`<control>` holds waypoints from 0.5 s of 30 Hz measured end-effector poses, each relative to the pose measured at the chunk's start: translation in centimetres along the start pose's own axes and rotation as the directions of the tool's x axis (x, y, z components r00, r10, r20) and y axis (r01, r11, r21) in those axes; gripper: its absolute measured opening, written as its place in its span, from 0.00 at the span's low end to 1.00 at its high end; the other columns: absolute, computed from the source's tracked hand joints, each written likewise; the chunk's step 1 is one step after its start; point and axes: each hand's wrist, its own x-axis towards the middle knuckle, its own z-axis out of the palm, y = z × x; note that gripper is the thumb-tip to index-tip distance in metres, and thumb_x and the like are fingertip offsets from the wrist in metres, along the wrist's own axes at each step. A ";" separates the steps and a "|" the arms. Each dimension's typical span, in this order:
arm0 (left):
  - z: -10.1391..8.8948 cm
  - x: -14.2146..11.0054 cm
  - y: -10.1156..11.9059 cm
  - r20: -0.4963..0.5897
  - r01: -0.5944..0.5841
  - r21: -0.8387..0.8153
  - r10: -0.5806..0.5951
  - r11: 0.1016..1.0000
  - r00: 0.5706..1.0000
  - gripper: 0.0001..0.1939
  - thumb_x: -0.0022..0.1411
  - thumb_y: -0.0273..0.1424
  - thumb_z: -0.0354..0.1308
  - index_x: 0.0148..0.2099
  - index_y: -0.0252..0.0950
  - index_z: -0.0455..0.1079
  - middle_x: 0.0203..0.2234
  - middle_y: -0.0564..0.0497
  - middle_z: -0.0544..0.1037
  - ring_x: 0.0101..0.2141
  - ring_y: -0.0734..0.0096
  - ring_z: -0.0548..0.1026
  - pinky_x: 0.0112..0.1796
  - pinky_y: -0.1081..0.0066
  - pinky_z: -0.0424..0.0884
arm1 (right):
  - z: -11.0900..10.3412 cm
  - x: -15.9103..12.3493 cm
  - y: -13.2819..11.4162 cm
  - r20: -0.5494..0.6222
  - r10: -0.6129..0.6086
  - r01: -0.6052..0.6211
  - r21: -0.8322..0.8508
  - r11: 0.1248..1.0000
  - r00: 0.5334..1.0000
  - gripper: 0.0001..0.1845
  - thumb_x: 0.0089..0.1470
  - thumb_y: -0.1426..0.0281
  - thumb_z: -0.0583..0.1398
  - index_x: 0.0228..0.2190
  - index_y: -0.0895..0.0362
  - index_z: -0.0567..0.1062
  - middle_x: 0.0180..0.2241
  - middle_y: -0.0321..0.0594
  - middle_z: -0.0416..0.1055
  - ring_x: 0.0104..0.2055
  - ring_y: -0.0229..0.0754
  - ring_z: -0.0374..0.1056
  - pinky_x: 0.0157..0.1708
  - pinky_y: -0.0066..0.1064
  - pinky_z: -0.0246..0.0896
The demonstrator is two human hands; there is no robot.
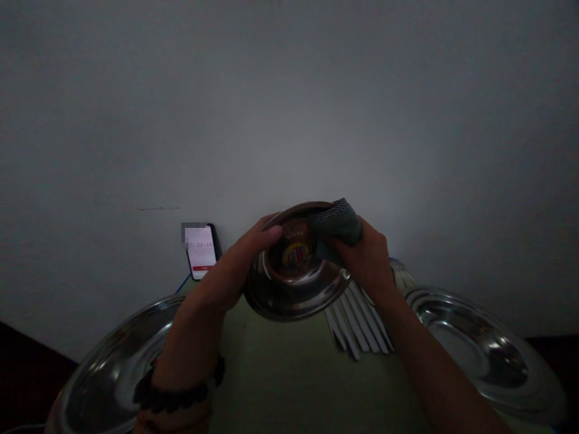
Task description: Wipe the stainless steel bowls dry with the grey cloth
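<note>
Over the middle of the pale green table (280,380), up off the surface, comes the shiny metal bowl (296,295), tilted, a yellow-and-red sticker (296,254) on the face towards us! Left hand (239,262) has a firm grip on its left side, thumb laid over the edge. And on the right, the right hand (373,253) grasps a bunched grey-green cloth (341,229), held against the bowl's far right rim!

Just below that right hand, a row of flat metal cutlery (359,325) lies side by side on the table. Out wide now: one big metal basin (108,367) at near left, another (465,343) at right, both gleaming. A dark beaded bracelet (176,392) rings the left wrist. Far left, a lit phone (202,253) stands tilted by the plain grey wall (289,108).
</note>
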 end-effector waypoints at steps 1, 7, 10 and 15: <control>0.1 0.0 0.1 0.026 -0.002 0.001 0.002 1.000 1.000 0.20 0.60 0.39 0.56 0.52 0.37 0.72 0.42 0.46 0.80 0.47 0.55 0.75 0.46 0.63 0.72 | 0.0 -0.1 -0.1 -0.017 -0.012 0.012 -0.023 1.000 1.000 0.15 0.43 0.62 0.65 0.32 0.57 0.74 0.23 0.34 0.71 0.25 0.38 0.63 0.26 0.30 0.56; 0.5 -0.1 0.7 0.053 -0.102 0.013 0.101 0.995 0.993 0.22 0.59 0.39 0.58 0.54 0.40 0.70 0.49 0.47 0.76 0.52 0.54 0.71 0.56 0.56 0.63 | 0.9 -0.6 -0.3 -0.139 0.084 -0.067 0.122 0.990 0.987 0.13 0.43 0.61 0.65 0.28 0.58 0.75 0.22 0.33 0.71 0.25 0.37 0.62 0.26 0.29 0.55; 0.8 0.0 0.9 0.014 -0.170 -0.042 0.170 0.985 0.985 0.20 0.59 0.41 0.56 0.53 0.40 0.72 0.48 0.48 0.77 0.52 0.54 0.71 0.56 0.55 0.63 | 1.8 -1.0 -0.3 -0.065 0.285 -0.235 0.411 0.881 0.956 0.17 0.41 0.58 0.66 0.28 0.59 0.77 0.26 0.35 0.74 0.28 0.38 0.65 0.29 0.31 0.60; 2.0 0.5 0.3 -0.151 -0.347 -0.151 0.325 0.926 0.933 0.16 0.61 0.41 0.54 0.44 0.40 0.76 0.40 0.50 0.80 0.52 0.55 0.72 0.52 0.57 0.69 | 3.2 -1.6 -0.6 0.074 0.482 -0.388 0.704 0.595 0.873 0.22 0.39 0.57 0.68 0.33 0.59 0.77 0.31 0.38 0.77 0.32 0.41 0.70 0.34 0.35 0.65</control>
